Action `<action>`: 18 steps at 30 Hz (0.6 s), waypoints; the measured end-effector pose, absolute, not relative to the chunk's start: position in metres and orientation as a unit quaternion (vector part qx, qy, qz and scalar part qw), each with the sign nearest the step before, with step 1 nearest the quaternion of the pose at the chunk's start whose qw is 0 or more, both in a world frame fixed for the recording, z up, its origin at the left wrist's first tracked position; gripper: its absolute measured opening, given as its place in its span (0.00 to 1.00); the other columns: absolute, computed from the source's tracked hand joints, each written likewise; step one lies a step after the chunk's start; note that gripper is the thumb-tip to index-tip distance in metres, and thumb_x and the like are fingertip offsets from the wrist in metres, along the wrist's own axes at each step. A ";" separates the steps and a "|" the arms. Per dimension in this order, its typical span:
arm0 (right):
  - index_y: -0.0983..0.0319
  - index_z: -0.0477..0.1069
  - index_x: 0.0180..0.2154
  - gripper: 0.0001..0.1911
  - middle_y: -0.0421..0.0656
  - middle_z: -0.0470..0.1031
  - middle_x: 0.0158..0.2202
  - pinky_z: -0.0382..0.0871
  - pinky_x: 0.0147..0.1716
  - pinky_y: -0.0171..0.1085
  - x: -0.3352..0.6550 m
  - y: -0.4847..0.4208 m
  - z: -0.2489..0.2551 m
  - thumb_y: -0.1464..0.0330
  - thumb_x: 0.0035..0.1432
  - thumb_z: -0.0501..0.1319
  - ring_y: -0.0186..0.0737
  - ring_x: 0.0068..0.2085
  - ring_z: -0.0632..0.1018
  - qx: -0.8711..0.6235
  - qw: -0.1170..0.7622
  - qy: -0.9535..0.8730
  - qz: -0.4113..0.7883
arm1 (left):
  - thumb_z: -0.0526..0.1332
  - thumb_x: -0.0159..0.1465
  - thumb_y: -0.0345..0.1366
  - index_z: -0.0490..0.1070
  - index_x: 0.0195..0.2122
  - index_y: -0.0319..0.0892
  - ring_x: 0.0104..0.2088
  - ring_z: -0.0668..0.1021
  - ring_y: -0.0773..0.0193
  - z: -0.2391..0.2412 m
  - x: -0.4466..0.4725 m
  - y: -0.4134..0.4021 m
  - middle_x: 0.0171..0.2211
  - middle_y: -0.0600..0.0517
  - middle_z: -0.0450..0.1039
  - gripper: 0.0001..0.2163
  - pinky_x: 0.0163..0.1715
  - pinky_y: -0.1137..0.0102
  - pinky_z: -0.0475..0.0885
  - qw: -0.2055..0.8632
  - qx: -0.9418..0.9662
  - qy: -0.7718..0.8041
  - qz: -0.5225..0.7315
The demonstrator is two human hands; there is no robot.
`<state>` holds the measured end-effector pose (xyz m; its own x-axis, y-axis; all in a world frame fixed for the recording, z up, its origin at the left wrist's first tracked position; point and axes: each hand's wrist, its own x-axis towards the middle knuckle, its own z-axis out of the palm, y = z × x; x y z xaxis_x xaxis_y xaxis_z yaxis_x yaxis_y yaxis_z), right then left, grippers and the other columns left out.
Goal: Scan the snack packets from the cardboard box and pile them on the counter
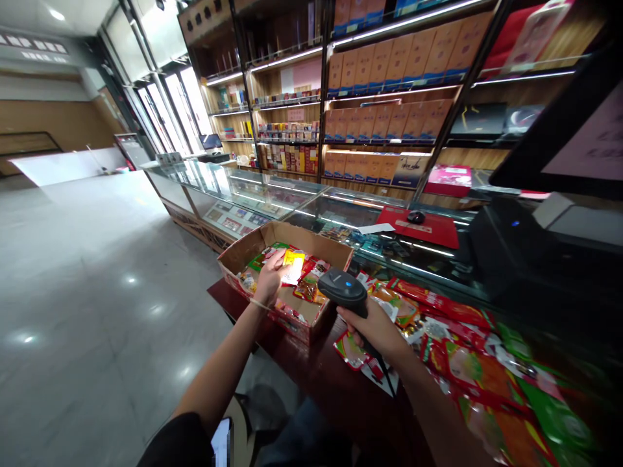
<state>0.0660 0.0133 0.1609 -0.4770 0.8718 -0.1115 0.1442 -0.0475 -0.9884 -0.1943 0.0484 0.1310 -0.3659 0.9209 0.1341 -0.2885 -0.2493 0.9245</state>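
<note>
My left hand (269,279) reaches into an open cardboard box (253,243) and is closed on a small yellow snack packet (294,266) above the other packets in it. In my right hand (377,327) I grip a black handheld barcode scanner (343,288), whose head points toward the yellow packet. The scanner's cable (387,376) trails down past my wrist. Both hands are over a dark red wooden table (321,376).
Many red, orange and green snack packets (467,363) lie spread over the table to the right. Behind stand glass display counters (272,194), a red mat with a mouse (416,217), a black monitor (564,130) and shelves of boxes (389,110). Tiled floor lies to the left.
</note>
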 end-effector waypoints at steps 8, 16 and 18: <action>0.59 0.64 0.41 0.17 0.32 0.66 0.16 0.60 0.11 0.30 0.093 0.006 0.155 0.58 0.53 0.64 0.31 0.13 0.67 -0.442 0.336 -0.598 0.578 | 0.70 0.49 0.33 0.70 0.52 0.40 0.44 0.78 0.55 0.148 -0.169 0.039 0.46 0.44 0.76 0.27 0.44 0.65 0.73 0.456 0.393 0.422 0.678; 0.59 0.63 0.30 0.17 0.33 0.65 0.15 0.60 0.11 0.30 0.181 -0.026 0.152 0.56 0.51 0.65 0.30 0.13 0.66 -0.515 0.418 -0.502 0.555 | 0.68 0.53 0.35 0.72 0.49 0.41 0.46 0.78 0.58 0.154 -0.065 0.030 0.46 0.46 0.76 0.21 0.46 0.67 0.72 0.510 0.478 0.393 0.597; 0.60 0.62 0.29 0.18 0.33 0.65 0.15 0.59 0.12 0.30 0.204 -0.035 0.146 0.56 0.50 0.66 0.30 0.13 0.66 -0.536 0.444 -0.467 0.546 | 0.68 0.54 0.34 0.72 0.48 0.41 0.46 0.78 0.58 0.145 -0.035 0.029 0.46 0.46 0.76 0.20 0.46 0.67 0.72 0.524 0.493 0.389 0.575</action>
<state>0.2039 -0.0353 0.1458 -0.0315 0.9847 -0.1714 0.0163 -0.1709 -0.9851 -0.0353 0.0295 0.1450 0.0356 0.9867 0.1583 -0.2188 -0.1468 0.9647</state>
